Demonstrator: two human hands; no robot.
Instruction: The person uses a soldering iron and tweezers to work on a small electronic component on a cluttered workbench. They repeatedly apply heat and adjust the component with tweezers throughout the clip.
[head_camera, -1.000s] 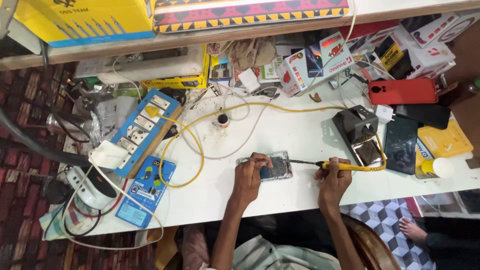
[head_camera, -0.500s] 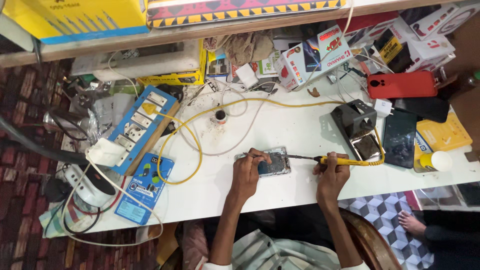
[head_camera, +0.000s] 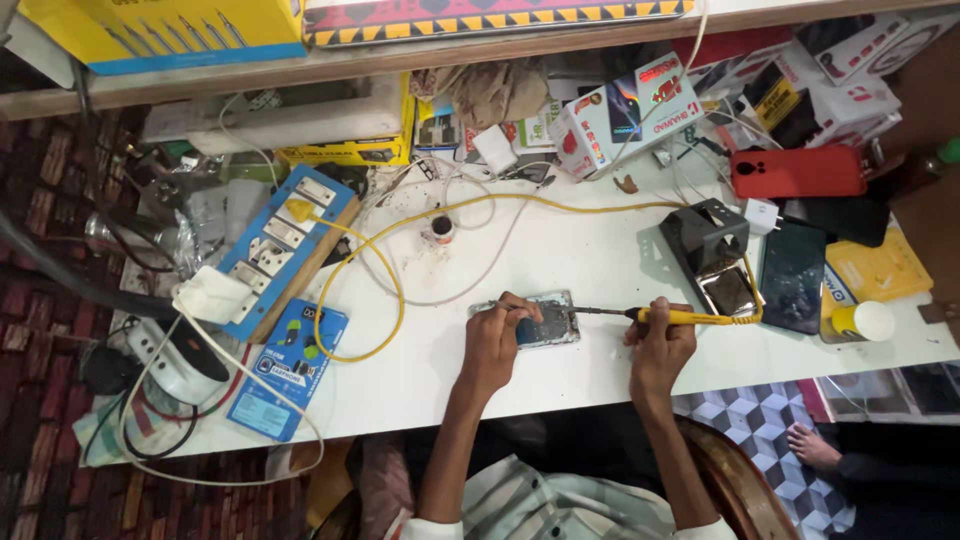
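A white workbench (head_camera: 600, 250) carried an opened phone (head_camera: 545, 320), a blue power strip (head_camera: 285, 245), a yellow cable (head_camera: 380, 260), a black soldering stand (head_camera: 712, 245), a red phone case (head_camera: 797, 171), a dark phone (head_camera: 793, 277) and stacked small boxes (head_camera: 625, 110).

Both forearms come up from the bottom of the view, bare, with striped sleeves at the elbows. The left hand (head_camera: 492, 345) is palm down, fingers curled, fingertips pinched together at the front. The right hand (head_camera: 660, 345) sits near it, off to its right, fist closed in a tight grip, knuckles up, thumb side pointing left. Wrists are pretty straight, elbows bent and tucked close.
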